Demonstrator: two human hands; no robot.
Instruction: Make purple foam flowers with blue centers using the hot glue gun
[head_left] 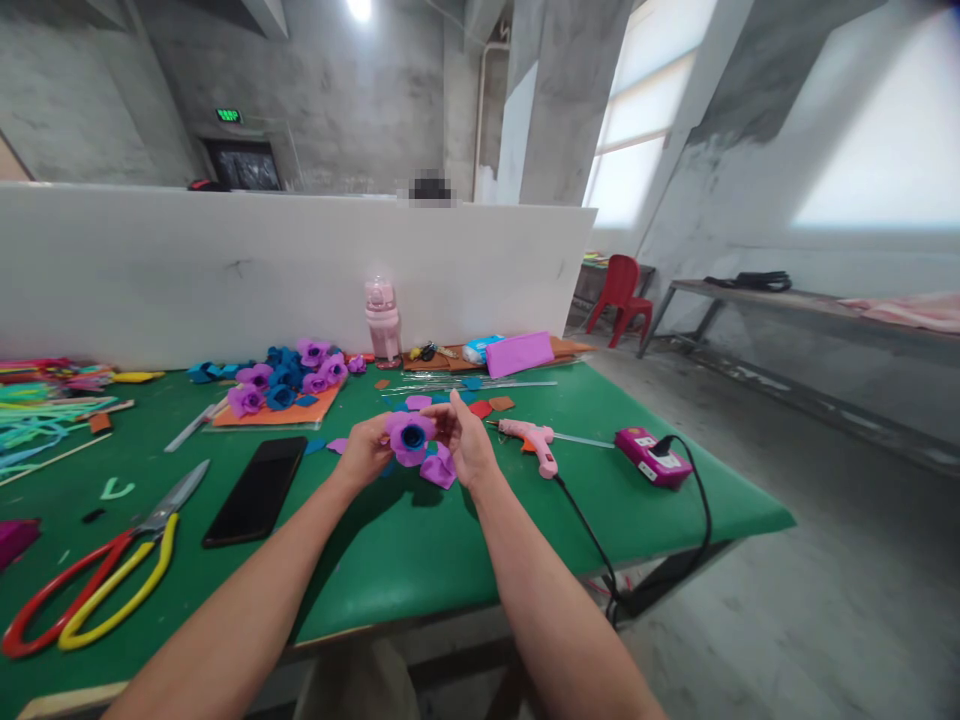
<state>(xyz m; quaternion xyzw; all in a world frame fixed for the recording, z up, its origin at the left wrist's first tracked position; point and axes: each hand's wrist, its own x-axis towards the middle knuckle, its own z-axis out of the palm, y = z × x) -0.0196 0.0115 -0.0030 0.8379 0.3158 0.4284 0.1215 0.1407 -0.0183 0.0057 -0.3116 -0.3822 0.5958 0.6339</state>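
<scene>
My left hand point(365, 450) and my right hand point(465, 440) meet over the middle of the green table point(397, 560). Between them is a purple foam flower with a blue centre point(410, 436), held a little above the table. The left hand grips it from the left side and the right hand's fingers pinch its right petals. A loose purple petal piece point(439, 470) lies just under the right hand. A pink glue gun point(529, 437) rests to the right of my right hand, its black cord running off the table's front edge.
Finished purple and blue flowers point(289, 378) sit on an orange sheet at the back. A black phone point(257, 489) and red and yellow scissors point(97, 570) lie left. A pink bottle point(382, 320), a pink power strip point(652, 458), pipe cleaners point(37, 410) and a white partition point(225, 260) surround.
</scene>
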